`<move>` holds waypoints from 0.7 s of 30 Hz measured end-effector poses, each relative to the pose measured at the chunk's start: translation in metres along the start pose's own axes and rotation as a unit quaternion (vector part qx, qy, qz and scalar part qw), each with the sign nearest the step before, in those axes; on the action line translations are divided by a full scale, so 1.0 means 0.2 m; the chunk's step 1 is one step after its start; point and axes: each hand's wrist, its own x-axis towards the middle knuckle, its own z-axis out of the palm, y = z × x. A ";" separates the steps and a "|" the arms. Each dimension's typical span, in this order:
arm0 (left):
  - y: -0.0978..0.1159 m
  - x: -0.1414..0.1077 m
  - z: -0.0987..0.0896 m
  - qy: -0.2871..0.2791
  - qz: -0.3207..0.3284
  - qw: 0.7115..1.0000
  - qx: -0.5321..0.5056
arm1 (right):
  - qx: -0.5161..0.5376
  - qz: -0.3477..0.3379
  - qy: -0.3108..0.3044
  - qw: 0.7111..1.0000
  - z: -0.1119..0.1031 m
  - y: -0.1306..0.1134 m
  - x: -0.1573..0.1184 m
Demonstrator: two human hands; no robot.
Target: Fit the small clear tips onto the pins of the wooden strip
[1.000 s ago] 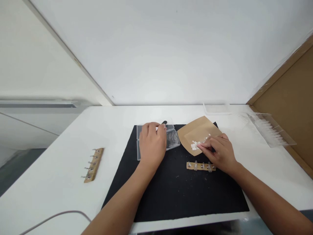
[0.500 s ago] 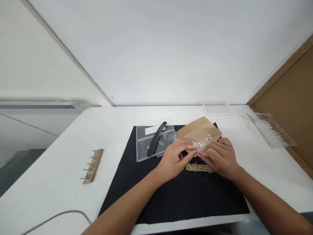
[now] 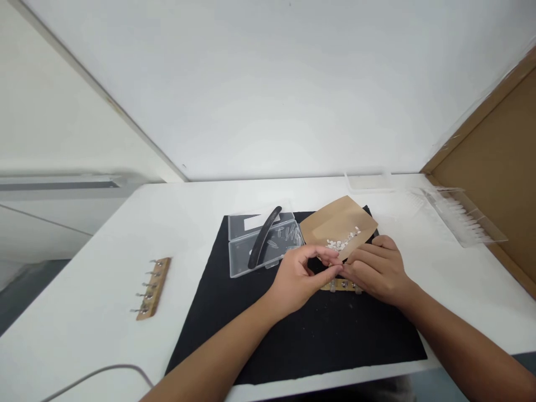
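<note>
Bright, diffuse light (edges stretched), slight blur.

Whatever lies between the fingertips of the left hand [image 3: 295, 279] and right hand [image 3: 377, 271]: too small to identify. Near strip [image 3: 338, 285]: both ends hidden by the hands. Brown paper [image 3: 329, 222]: lower edge partly covered. White pieces [image 3: 337, 244]: individual shapes unresolved. Clear tray [image 3: 464, 218], far right: blurred, contents indistinct. Grey cable [image 3: 104, 367]: cut off by bottom edge. Brown panel [image 3: 498, 139]: cropped at right edge.
</note>
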 end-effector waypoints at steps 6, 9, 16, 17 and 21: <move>0.02 0.00 0.01 -0.030 -0.008 0.999 -0.029 | 0.025 0.025 -0.001 0.999 0.02 0.02 -0.02; 0.03 0.00 0.01 -0.034 -0.013 0.998 -0.045 | 0.034 0.045 0.020 0.998 0.02 0.03 -0.02; 0.02 0.01 0.01 -0.044 -0.011 0.998 -0.052 | 0.088 0.065 -0.011 0.994 0.03 0.05 -0.05; 0.02 0.01 0.01 -0.045 -0.013 0.998 -0.047 | 0.098 0.070 -0.009 0.993 0.03 0.05 -0.06; 0.01 0.00 0.01 -0.046 -0.001 0.999 0.004 | 0.145 0.078 -0.020 0.986 0.03 0.05 -0.05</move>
